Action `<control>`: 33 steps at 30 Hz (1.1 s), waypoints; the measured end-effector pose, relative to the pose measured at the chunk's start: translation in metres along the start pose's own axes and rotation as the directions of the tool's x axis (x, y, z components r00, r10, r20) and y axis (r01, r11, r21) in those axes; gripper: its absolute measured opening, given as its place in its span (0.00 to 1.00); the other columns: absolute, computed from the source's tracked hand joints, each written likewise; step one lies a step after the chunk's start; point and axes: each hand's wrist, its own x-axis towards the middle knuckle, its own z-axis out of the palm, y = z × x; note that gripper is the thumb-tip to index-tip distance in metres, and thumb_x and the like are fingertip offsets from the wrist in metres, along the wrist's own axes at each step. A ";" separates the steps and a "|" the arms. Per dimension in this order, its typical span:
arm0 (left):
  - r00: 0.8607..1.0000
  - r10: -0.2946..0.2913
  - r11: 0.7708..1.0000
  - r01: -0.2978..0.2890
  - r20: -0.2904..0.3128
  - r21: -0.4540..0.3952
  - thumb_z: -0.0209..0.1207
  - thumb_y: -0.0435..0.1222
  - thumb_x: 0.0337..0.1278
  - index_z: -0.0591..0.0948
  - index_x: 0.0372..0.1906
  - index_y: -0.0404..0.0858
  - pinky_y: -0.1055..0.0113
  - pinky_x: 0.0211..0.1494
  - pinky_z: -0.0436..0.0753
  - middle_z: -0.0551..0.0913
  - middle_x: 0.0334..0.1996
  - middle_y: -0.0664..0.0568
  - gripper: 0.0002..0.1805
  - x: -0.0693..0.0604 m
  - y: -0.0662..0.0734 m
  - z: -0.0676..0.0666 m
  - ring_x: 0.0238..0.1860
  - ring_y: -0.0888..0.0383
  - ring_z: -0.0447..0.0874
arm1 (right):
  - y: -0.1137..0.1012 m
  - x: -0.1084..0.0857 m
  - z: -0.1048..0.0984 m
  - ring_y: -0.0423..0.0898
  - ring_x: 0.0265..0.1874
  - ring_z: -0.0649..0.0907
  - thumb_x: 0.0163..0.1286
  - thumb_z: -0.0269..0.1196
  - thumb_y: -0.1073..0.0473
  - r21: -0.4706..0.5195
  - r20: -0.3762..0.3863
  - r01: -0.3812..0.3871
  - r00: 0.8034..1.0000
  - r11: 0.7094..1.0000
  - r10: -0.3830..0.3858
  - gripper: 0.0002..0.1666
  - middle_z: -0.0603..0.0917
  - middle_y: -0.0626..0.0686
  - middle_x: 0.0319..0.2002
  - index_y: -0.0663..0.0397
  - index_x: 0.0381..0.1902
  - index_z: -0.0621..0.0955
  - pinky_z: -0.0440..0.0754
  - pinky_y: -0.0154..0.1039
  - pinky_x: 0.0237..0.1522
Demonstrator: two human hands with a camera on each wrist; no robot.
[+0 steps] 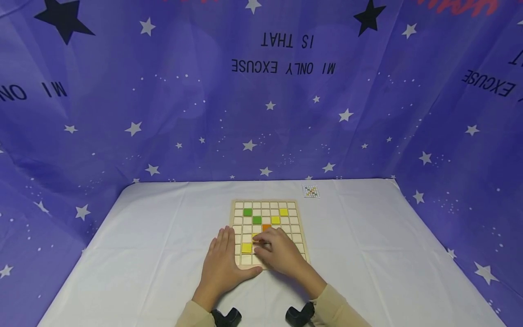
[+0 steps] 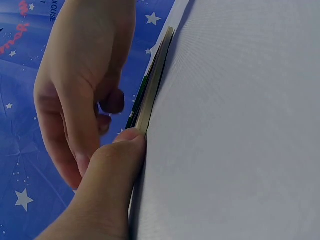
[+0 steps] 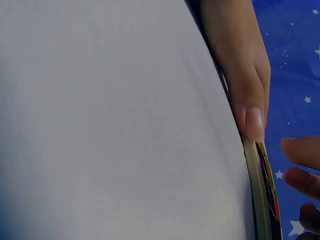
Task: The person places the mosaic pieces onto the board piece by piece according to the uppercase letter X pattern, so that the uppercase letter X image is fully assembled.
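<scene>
A wooden grid board (image 1: 265, 200) lies on the table, its cells mostly pale. Two green tiles (image 1: 247, 212), an orange tile (image 1: 266, 227) and several yellow tiles (image 1: 247, 248) form crossing diagonals on it. My left hand (image 1: 220, 268) rests against the board's left side, fingers straight, with its thumb at the front edge; the left wrist view shows that thumb (image 2: 122, 155) touching the rim. Over the board's lower middle is my right hand (image 1: 282, 252), fingers bent and partly covering a yellow tile. Its fingertips (image 3: 300, 152) stand apart in the right wrist view, with no tile visible between them.
A small card (image 1: 311, 191) printed with a coloured grid lies beyond the board's far right corner. White cloth (image 1: 163, 236) covers the table. Behind and beside it hangs a purple star-patterned curtain (image 1: 229, 118). Black wrist mounts (image 1: 300, 314) show near both sleeves.
</scene>
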 end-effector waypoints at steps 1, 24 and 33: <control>1.000 -0.001 1.000 0.001 0.001 0.002 0.54 0.83 0.30 0.54 0.77 0.30 0.47 0.80 0.56 0.54 0.78 0.38 0.76 0.000 0.000 0.000 0.80 0.43 0.49 | 0.001 -0.002 -0.003 0.38 0.41 0.74 0.65 0.68 0.49 0.010 -0.010 -0.006 1.000 1.000 0.007 0.16 0.84 0.39 0.45 0.41 0.51 0.86 0.77 0.36 0.43; 1.000 -0.019 0.999 0.019 0.008 -0.036 0.59 0.80 0.30 0.53 0.77 0.31 0.47 0.80 0.56 0.53 0.79 0.39 0.76 0.001 0.002 -0.001 0.80 0.43 0.48 | 0.073 -0.041 -0.035 0.59 0.80 0.42 0.45 0.70 0.23 -0.024 0.111 -0.229 0.967 0.973 0.230 0.80 0.41 0.58 0.81 0.56 0.80 0.43 0.46 0.66 0.76; 1.000 -0.012 0.999 0.012 -0.003 -0.030 0.61 0.78 0.30 0.55 0.77 0.30 0.47 0.79 0.57 0.55 0.78 0.38 0.75 0.000 0.003 -0.002 0.80 0.43 0.50 | 0.076 -0.044 -0.034 0.57 0.80 0.42 0.48 0.67 0.21 -0.040 0.147 -0.243 0.958 0.969 0.247 0.78 0.40 0.56 0.81 0.55 0.80 0.42 0.43 0.62 0.78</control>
